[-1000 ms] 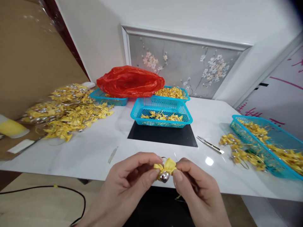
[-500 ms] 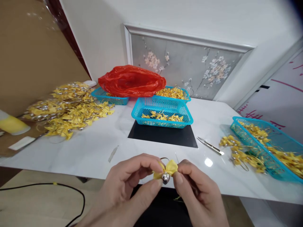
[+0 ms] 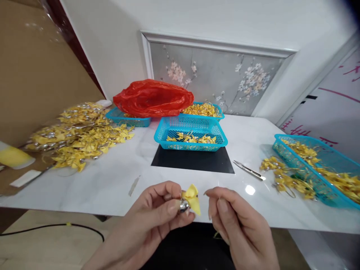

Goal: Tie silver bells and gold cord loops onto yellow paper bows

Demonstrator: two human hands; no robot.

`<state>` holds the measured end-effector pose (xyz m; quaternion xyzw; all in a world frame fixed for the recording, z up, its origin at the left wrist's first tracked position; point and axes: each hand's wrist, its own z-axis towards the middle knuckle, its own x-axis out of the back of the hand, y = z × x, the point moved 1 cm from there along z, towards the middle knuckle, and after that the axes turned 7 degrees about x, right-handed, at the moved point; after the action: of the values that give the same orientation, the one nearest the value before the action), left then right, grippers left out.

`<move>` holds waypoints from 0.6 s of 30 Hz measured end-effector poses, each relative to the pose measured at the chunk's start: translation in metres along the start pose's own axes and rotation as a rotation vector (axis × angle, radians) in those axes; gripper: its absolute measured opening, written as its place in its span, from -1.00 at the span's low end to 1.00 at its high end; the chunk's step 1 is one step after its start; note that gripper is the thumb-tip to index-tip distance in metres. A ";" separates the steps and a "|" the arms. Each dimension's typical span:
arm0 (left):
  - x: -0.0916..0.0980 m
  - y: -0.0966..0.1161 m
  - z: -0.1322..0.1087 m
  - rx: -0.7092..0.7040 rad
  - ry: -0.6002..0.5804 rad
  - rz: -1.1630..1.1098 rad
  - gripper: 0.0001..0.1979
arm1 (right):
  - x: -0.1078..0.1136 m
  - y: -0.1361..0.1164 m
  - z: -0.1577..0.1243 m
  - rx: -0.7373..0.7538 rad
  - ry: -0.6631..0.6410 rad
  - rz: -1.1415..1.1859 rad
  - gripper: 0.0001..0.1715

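The yellow bow point(image 3: 194, 205) is in the air in front of the table's near edge, with its silver bead point(image 3: 184, 205) set at the knot. It looks light and soft, likely a thin ribbon that would fold or crush under a hard pinch, while the bead seems smooth, hard and a little slippery; the gathered middle beside the bead would be the surest place to take hold, leaving the loops free. The left hand point(image 3: 157, 213) grasps it just there, thumb against the bead, fingers behind. The right hand point(image 3: 239, 221) is apart from it, fingers curled and thumb close to the forefinger; whether they pinch anything I cannot tell, though a thin cord point(image 3: 216, 235) shows below. Beyond, on the white table point(image 3: 107, 191), a blue basket point(image 3: 191, 147) with similar pieces stands partly on a black mat point(image 3: 192, 161), and metal snips point(image 3: 249, 171) lie to the right. No brand or printed label can be read; the reddish handwriting point(image 3: 298, 130) on the white board point(image 3: 341, 112) at far right is slanted and partly cut off, so I cannot make out its words.
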<state>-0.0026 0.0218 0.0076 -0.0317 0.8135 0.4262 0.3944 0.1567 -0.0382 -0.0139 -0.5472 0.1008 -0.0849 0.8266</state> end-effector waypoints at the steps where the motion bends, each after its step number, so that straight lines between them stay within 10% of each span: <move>1: 0.001 0.000 0.001 0.030 -0.015 -0.062 -0.85 | 0.000 -0.001 -0.001 0.045 0.017 -0.045 -0.74; 9: -0.002 0.001 0.010 0.081 0.006 -0.301 -0.84 | -0.004 -0.020 0.021 0.518 -0.172 -0.352 -0.75; 18: 0.000 0.003 0.011 0.045 0.003 -0.400 -0.80 | -0.011 -0.027 0.031 0.673 0.056 -0.459 -0.75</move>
<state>0.0029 0.0314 0.0064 -0.1848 0.8009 0.3211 0.4705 0.1537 -0.0182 0.0235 -0.2517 -0.0349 -0.3104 0.9160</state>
